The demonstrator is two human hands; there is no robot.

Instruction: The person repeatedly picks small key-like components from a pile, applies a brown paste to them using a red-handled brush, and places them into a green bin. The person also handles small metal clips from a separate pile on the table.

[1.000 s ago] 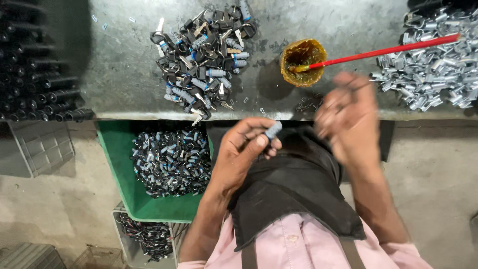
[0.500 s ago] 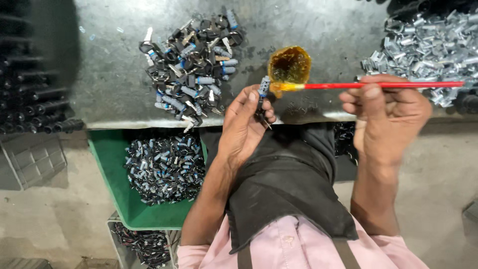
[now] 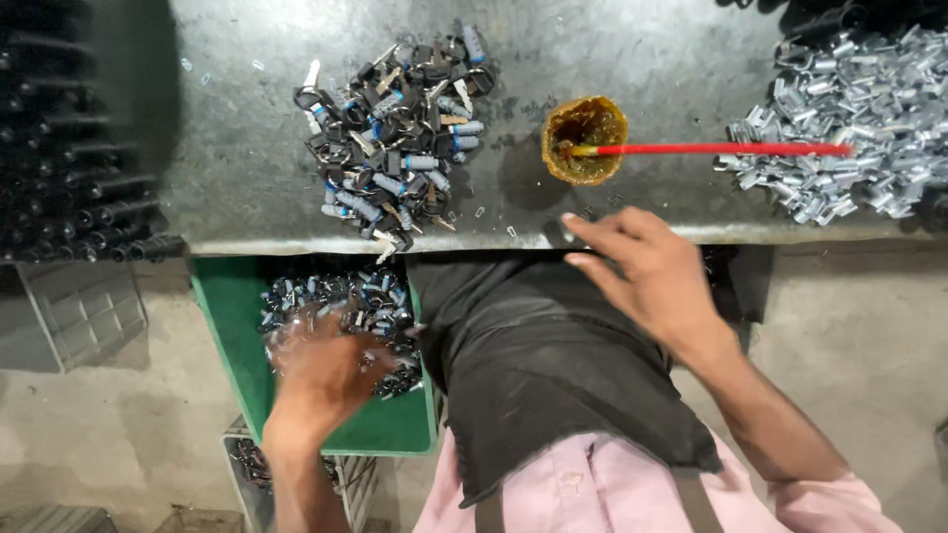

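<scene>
My left hand (image 3: 321, 370) is low over the green tray (image 3: 232, 341), blurred by motion, above the heap of small blue-and-metal parts (image 3: 341, 301) in it; whether it holds anything cannot be told. My right hand (image 3: 647, 266) hovers open at the front edge of the grey metal table (image 3: 247, 188), fingers spread, holding nothing. Just beyond it stands a small amber cup of grease (image 3: 585, 140) with a red-handled brush (image 3: 721, 149) resting in it. A pile of dark keys and blue-sleeved parts (image 3: 390, 138) lies on the table.
A heap of shiny metal clips (image 3: 854, 123) fills the table's right end. Rows of black tubes (image 3: 79, 168) lie at the left. A grey crate (image 3: 74, 311) sits below them, and a wire basket of parts (image 3: 247, 469) under the green tray.
My left hand dropped from the table edge down to the green tray. My right hand let go of the red brush, which now rests in the cup.
</scene>
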